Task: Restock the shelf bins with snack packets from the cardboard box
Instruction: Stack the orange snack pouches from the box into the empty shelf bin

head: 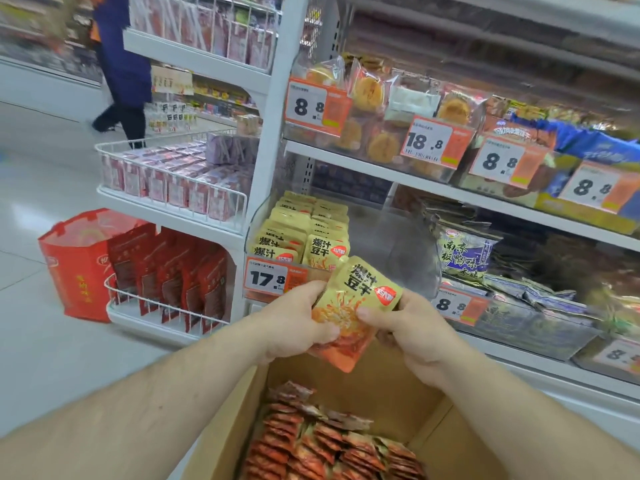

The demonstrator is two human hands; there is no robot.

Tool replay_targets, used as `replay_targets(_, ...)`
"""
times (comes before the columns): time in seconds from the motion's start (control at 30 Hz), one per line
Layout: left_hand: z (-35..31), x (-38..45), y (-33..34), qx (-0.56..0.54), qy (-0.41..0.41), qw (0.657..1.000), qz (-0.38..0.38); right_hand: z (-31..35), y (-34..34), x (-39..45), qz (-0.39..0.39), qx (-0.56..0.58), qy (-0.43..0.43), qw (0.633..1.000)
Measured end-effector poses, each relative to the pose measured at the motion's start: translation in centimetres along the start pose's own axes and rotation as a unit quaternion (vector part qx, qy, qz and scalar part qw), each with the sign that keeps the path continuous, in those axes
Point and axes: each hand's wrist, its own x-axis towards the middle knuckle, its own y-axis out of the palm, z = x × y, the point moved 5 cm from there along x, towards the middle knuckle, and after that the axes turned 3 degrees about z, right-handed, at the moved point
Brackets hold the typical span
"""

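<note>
Yellow-and-orange foil snack packets [353,306], gripped as a small stack by both the left hand [298,317] and right hand [408,327], hover between the open brown cardboard box [398,386] and the clear plastic shelf bin [391,237], seemingly being squared for neat placement.

Both hands raised together, forearms converging from the lower corners.
Left hand [300,318] has its fingers curled and thumb pinching; right hand [403,323] mirrors it, thumb on top, wrist bent slightly.
</note>
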Motion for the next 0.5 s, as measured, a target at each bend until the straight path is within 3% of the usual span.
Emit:
replay_targets(0.1, -1.3, 0.0, -2.1, 0.129, 0.061, 0.981, -0.13, 2.8, -1.5, 2.2, -0.065, -0.054, -0.081, 0.993)
replay_targets(0.2, -2.1, -0.1, -3.6, 0.278, 0.096, 0.928, -0.229, 5.8, -3.1, 4.6, -0.128, -0.052, -0.142, 0.98)
replay_targets(0.33, -1.7, 0.8, -3.4, 0.424, 0.1, 0.871, -0.229, 7.5, -3.4, 7.4, -0.164, -0.134, -0.157, 0.965)
replay_targets(0.5, -0.9, 1.7, -2.8, 0.503, 0.048, 0.844, -0.181, 5.5, -2.2, 11.6, -0.107, -0.184, -0.058, 0.975)
